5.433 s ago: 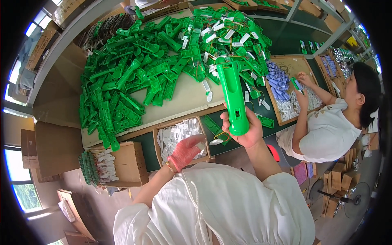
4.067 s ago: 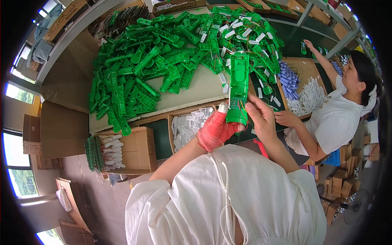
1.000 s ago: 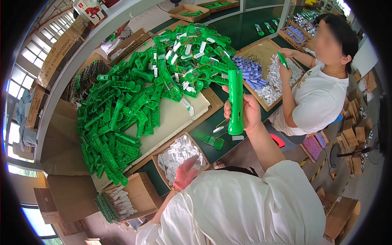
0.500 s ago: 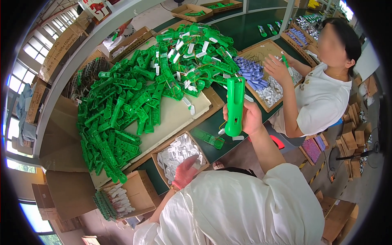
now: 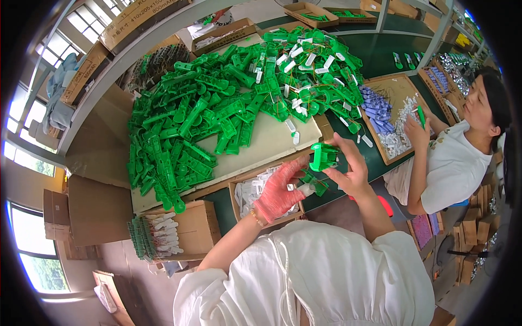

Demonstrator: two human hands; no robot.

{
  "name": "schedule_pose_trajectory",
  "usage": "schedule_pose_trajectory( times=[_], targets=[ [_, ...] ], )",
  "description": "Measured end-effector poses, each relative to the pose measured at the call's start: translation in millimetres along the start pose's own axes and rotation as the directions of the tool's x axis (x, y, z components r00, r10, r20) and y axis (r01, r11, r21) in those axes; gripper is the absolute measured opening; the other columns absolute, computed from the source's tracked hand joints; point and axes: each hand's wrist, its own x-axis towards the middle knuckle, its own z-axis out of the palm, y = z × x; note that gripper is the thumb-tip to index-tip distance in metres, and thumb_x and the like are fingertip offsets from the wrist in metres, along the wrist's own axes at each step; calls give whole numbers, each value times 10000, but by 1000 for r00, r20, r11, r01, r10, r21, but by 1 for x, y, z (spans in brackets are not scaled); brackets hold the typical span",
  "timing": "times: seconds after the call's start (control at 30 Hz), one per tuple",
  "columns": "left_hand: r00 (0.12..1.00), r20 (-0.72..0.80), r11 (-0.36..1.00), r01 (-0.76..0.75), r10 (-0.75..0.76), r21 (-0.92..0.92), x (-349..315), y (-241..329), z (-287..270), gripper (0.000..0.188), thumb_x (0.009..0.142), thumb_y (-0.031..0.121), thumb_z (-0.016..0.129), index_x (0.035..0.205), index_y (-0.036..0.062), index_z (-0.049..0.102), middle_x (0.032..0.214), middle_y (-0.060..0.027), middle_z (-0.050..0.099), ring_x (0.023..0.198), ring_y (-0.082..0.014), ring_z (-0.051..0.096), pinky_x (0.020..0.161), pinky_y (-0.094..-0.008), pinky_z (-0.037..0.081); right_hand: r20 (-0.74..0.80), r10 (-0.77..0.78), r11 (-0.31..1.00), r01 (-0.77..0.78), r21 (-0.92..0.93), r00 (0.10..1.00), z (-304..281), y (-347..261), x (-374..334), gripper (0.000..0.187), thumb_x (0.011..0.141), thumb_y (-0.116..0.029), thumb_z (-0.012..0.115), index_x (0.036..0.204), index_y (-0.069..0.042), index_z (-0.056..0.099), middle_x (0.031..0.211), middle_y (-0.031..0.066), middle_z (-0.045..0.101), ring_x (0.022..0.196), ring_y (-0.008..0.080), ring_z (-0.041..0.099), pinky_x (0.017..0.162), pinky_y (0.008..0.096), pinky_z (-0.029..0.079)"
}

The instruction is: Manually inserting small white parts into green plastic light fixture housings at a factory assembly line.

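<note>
In my right hand (image 5: 353,169) is a green plastic casing (image 5: 324,156), gripped between thumb and fingers with one end turned toward me. My left hand (image 5: 278,190), in a pinkish-red glove, is beside it with thumb and fingers curled. At the left thumb tip a small white plastic piece (image 5: 306,189) shows, seemingly pinched; the fingers partly hide it. Under the hands, another green casing (image 5: 319,186) lies on the dark green table. A cardboard box of white plastic parts (image 5: 247,191) is just behind the left hand.
A big heap of green casings (image 5: 185,117) covers the board beyond, some with white pieces and thin wires. At the left a cardboard box (image 5: 197,220) holds stacked circuit boards (image 5: 142,239). A co-worker (image 5: 454,157) sits at the right by a tray of purple parts (image 5: 377,111).
The green casing, upright before, is now tipped end-on and closer to me. My left hand has risen from the white parts box to meet it. The whole view has shifted.
</note>
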Motion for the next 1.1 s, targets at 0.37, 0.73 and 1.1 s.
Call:
schedule_pose_trajectory(
  times=[0.37,0.73,1.1],
  targets=[
    [997,-47,992,49,-55,-113,-6,-3,-1,512,776,205,680,1211,63,449,1091,-74,515,995,-166,529,857,-303,438,12,-40,944,41,-327,999,16,-6,1,512,618,-121,750,1067,17,547,1010,128,556,900,276,533,763,349,441],
    [994,-84,984,59,-74,-166,-13,-9,-4,486,777,200,680,1189,55,468,1047,-67,532,944,-155,543,831,-292,449,-11,-39,956,34,-291,999,32,-10,3,497,568,-91,773,1019,-21,578,953,108,535,832,265,515,696,340,440],
    [968,-250,743,-151,-23,-652,-10,-1,-16,511,847,262,599,1275,40,429,1016,-35,566,893,-113,535,789,-266,445,19,-22,936,27,-351,1000,40,-8,1,548,539,-35,776,1035,3,546,995,133,539,883,294,525,740,361,438]
  ],
)
